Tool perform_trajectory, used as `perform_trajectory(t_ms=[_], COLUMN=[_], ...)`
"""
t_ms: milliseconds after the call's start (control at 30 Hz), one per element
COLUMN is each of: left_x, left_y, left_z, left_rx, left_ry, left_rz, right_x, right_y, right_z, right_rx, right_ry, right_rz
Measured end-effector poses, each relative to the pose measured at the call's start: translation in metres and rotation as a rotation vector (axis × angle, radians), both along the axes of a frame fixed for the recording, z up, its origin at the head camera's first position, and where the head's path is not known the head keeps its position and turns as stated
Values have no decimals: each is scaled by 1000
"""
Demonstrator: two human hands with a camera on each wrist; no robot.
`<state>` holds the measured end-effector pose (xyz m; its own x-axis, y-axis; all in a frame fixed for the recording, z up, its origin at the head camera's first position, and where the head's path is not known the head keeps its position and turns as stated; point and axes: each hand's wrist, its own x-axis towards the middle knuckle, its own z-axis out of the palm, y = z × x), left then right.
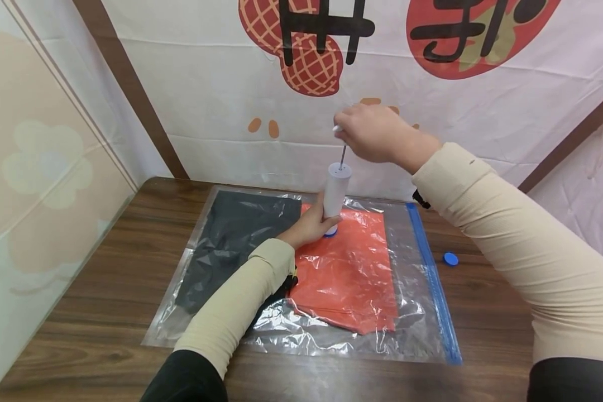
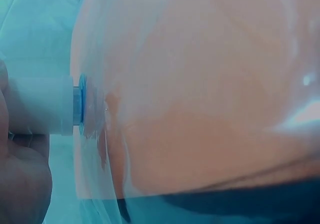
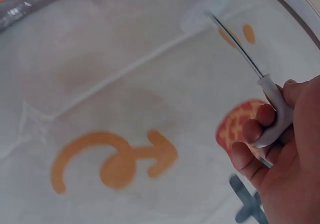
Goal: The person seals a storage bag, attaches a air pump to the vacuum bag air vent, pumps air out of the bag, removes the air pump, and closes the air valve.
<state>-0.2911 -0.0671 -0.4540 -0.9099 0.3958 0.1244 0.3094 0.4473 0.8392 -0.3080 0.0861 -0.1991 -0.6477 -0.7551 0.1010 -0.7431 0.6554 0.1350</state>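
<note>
A white hand pump (image 1: 336, 192) stands on the valve (image 1: 330, 231) of a clear plastic vacuum bag (image 1: 412, 329). My left hand (image 1: 309, 226) grips the pump's barrel low down, close to the bag. Up above, my right hand (image 1: 374, 134) holds the white pump handle (image 3: 281, 116), its fingers curled round it. A thin metal rod (image 1: 343, 155) runs from the handle down into the barrel and is drawn well out. Inside the bag lie folded orange fabric (image 1: 347, 273) and dark fabric (image 1: 241, 234). In the left wrist view the barrel's end (image 2: 62, 107) meets the blue-rimmed valve (image 2: 82, 104).
A small round blue cap (image 1: 450, 259) lies on the wooden table (image 1: 487, 312), right of the bag. The bag's blue zip edge (image 1: 434, 285) runs down its right side. A printed cloth (image 1: 206, 84) hangs behind the table, with another at the left.
</note>
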Motion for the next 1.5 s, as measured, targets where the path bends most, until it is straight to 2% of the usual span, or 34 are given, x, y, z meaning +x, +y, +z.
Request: perform_trajectory(t_ms=[267,433,567,733,900,1100,1367,1500], left_x=[0,0,0,0,0,1,1,1], left_y=[0,0,0,0,0,1,1,1], left_z=[1,0,-1,-1,0,0,1,0], left_rx=[19,26,30,32,26,11,-1,-2], left_ry=[-12,-6,-6,-8,-4,-5,-16,-26], left_rz=[-8,-12,-17,-14,-17,-13,-12,-7], right_x=[1,0,-1,-3,-3,-3,3,6], right_y=[0,-1,0,1,4,7,11,12], right_z=[-32,-46,-53,-51,-38,-5,37,54], right_rx=[49,40,36,40,13,-102,-180,-181], right_ry=[-68,-59,-32,-38,-67,-75,-42,20], right_rz=[-18,10,20,24,19,26,-8,-48])
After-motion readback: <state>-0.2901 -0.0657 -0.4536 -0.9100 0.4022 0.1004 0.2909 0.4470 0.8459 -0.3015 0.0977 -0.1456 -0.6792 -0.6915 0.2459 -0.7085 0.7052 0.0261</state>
